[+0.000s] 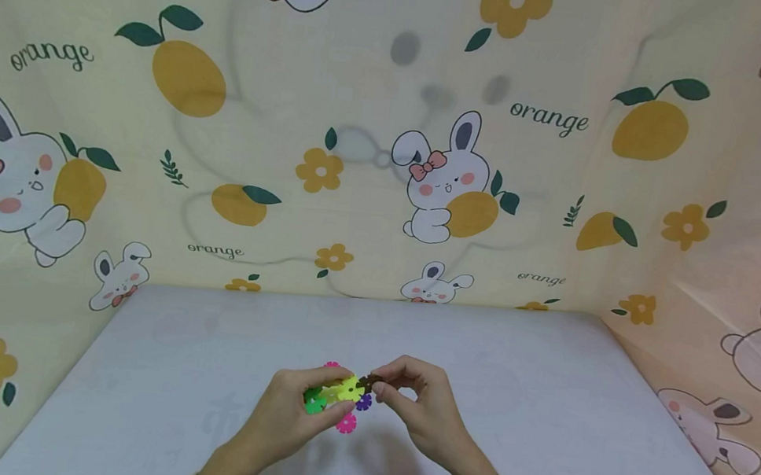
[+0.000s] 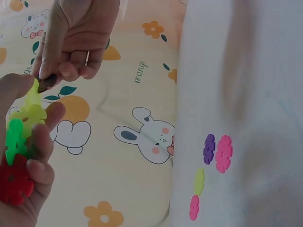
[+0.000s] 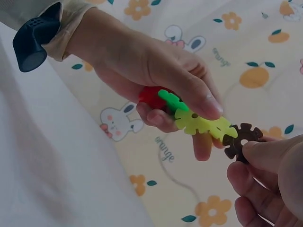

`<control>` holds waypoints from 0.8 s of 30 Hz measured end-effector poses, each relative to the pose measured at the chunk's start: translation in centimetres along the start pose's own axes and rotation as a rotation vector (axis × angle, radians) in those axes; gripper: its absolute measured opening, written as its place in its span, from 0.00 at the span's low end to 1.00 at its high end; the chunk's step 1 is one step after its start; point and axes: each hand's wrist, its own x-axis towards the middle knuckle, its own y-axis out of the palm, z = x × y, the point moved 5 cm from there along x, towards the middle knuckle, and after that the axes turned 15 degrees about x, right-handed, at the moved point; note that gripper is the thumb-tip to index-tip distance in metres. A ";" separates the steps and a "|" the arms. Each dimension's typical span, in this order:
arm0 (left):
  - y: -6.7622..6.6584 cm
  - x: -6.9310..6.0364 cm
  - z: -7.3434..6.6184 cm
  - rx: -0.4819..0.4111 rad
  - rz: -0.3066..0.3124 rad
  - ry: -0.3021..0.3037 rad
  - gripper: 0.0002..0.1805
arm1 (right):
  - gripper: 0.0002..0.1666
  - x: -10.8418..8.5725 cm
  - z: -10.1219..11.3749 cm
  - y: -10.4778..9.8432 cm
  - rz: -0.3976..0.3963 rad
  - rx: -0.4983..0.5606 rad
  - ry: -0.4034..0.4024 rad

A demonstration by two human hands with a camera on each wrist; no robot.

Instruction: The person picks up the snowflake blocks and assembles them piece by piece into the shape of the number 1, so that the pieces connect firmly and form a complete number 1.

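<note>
My left hand (image 1: 288, 408) grips a chain of joined notched discs: a red disc (image 2: 16, 179) against the palm, a green disc (image 2: 15, 142), and yellow discs (image 3: 191, 121) at the outer end. Between thumb and fingers, my right hand (image 1: 426, 413) pinches a dark brown disc (image 3: 243, 141), whose edge meets the end yellow disc. In the left wrist view the right hand (image 2: 80, 38) partly hides the brown disc. The left hand (image 3: 156, 66) covers part of the red disc in the right wrist view.
Loose on the white table (image 1: 544, 416) lie a purple disc (image 2: 209, 149), a larger pink disc (image 2: 224, 153), a yellow disc (image 2: 199, 181) and a smaller pink disc (image 2: 194, 207). A cream cloth (image 1: 355, 211) with rabbits and oranges stands behind the table and at both sides.
</note>
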 end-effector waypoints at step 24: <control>0.5 0.2 0.3 0.009 0.077 -0.075 0.11 | 0.13 0.1 -2.4 0.7 -0.033 0.256 0.119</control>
